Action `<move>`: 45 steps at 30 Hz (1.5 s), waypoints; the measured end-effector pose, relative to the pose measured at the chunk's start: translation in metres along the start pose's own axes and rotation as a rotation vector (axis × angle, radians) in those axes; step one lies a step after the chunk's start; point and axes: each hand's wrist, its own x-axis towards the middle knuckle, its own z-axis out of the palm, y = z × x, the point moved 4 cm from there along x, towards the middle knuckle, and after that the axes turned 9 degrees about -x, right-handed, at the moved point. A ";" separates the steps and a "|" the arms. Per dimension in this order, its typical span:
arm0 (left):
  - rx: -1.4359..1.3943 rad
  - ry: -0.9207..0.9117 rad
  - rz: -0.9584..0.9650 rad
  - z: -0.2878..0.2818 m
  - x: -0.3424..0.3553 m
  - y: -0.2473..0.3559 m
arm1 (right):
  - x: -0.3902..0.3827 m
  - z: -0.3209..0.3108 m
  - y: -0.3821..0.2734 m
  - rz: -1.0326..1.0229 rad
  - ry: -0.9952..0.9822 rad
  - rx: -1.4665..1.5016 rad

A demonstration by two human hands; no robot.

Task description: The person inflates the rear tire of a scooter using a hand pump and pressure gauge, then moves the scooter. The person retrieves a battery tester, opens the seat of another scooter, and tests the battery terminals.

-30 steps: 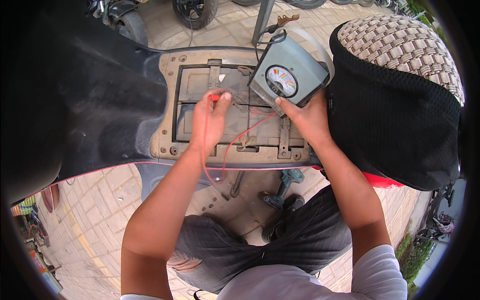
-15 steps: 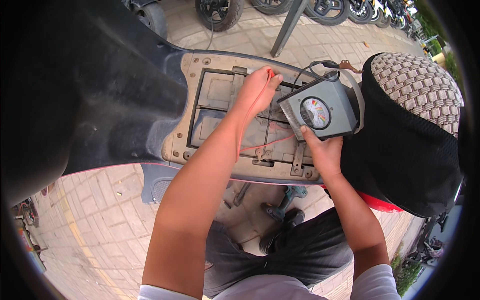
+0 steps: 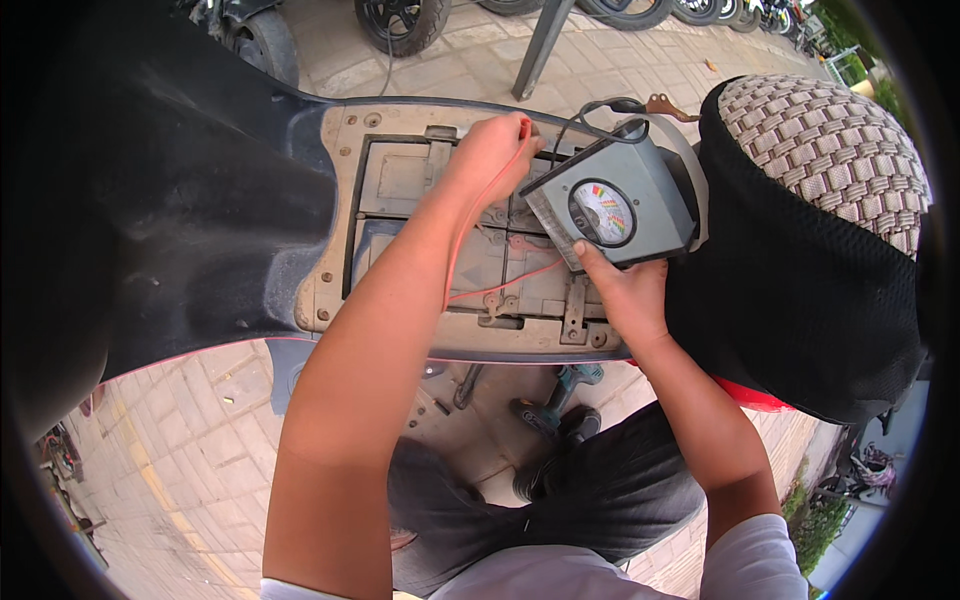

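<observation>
My right hand (image 3: 628, 292) grips the lower edge of a grey battery tester (image 3: 655, 185), thumb on its front below the round dial (image 3: 603, 213). My left hand (image 3: 492, 152) is closed on the end of a red test lead (image 3: 462, 235), over the far part of a scooter's open battery compartment; the tip in its fingers is hidden. From there the lead runs down along my left forearm and loops back beneath the tester. Dusty battery blocks (image 3: 395, 180) sit inside the compartment's beige frame (image 3: 318, 290). A black cable (image 3: 590, 112) curls behind the tester.
A woven-topped seat with a black cover (image 3: 790, 290) stands right of the tester. Dark scooter bodywork (image 3: 200, 210) rises at left. A teal power drill (image 3: 565, 390) lies on the paving near my feet. Beyond are a metal post (image 3: 543, 50) and several parked two-wheelers.
The whole view has shifted, so scooter, hands and tester all appear a little further left and higher. Both hands keep their grips on the lead and the tester.
</observation>
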 end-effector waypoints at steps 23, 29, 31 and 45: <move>-0.115 0.032 0.016 0.002 0.001 -0.003 | -0.002 0.001 0.010 -0.040 -0.029 -0.169; -0.542 0.362 0.050 -0.041 -0.033 0.012 | -0.014 -0.003 -0.026 -0.503 -0.082 -0.227; -0.453 0.425 -0.018 -0.072 -0.060 0.023 | -0.014 -0.002 -0.036 -0.380 -0.133 -0.173; -0.317 -0.160 -0.559 -0.048 -0.242 0.001 | -0.106 0.015 -0.044 0.290 -0.749 0.186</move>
